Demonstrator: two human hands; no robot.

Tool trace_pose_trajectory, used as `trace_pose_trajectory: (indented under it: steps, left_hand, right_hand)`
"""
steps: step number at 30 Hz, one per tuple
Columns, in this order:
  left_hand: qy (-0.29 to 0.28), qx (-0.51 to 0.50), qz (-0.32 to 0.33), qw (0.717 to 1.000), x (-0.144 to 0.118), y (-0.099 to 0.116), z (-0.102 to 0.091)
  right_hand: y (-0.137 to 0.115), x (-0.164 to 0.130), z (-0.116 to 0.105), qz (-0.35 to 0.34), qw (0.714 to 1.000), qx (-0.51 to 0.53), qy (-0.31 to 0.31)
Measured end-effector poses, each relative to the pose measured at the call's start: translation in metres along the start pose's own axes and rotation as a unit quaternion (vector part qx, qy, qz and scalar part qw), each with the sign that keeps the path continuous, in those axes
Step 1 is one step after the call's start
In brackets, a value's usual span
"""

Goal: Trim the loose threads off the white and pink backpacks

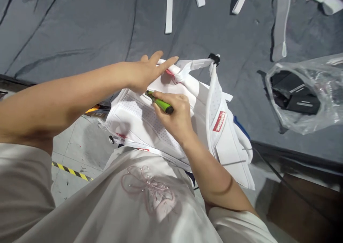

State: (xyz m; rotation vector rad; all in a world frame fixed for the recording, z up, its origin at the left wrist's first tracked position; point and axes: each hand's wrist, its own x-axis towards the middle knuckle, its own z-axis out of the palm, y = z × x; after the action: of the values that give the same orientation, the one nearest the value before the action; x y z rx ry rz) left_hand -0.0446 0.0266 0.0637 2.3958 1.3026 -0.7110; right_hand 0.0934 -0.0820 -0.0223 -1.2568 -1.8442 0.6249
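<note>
A white backpack (pixel 139 119) with mesh padding and a red label lies at the edge of a grey cloth-covered table, against my body. My left hand (pixel 146 71) rests flat on its top near the handle, fingers spread. My right hand (pixel 175 116) grips a green tool with a black end (pixel 161 103), its tip pointing at the bag's upper back panel just below my left hand. A black clip (pixel 213 58) sits at the end of a white strap on top.
A clear plastic bag with black items (pixel 302 93) lies at the right on the grey table (pixel 80 32). Several white straps (pixel 169 10) lie along the far edge. Below left is concrete floor with yellow-black hazard tape (pixel 71 171).
</note>
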Motion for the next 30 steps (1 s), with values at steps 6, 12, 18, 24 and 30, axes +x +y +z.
trace_pose_trajectory:
  steps: [6, 12, 18, 24, 30]
  left_hand:
    - [-0.005, -0.007, 0.008, 1.000, 0.003, -0.005, 0.002]
    - [0.007, -0.013, 0.026, 1.000, 0.003, -0.008, 0.005]
    - [-0.010, -0.013, 0.016, 1.000, 0.002, -0.008, 0.000]
    - [-0.001, -0.012, 0.021, 1.000, 0.004, -0.010, 0.004]
    - [0.020, -0.003, 0.037, 0.999, 0.004, -0.016, 0.007]
  right_hand:
    - [-0.002, -0.010, -0.007, 0.008, 0.999, -0.024, 0.022]
    - [-0.012, -0.007, -0.008, 0.033, 0.999, -0.026, 0.005]
    - [-0.011, 0.008, -0.001, 0.016, 0.997, 0.071, -0.031]
    - [-0.006, 0.007, -0.004, 0.026, 0.999, 0.027, -0.016]
    - [-0.005, 0.008, -0.004, 0.019, 0.998, 0.039, -0.038]
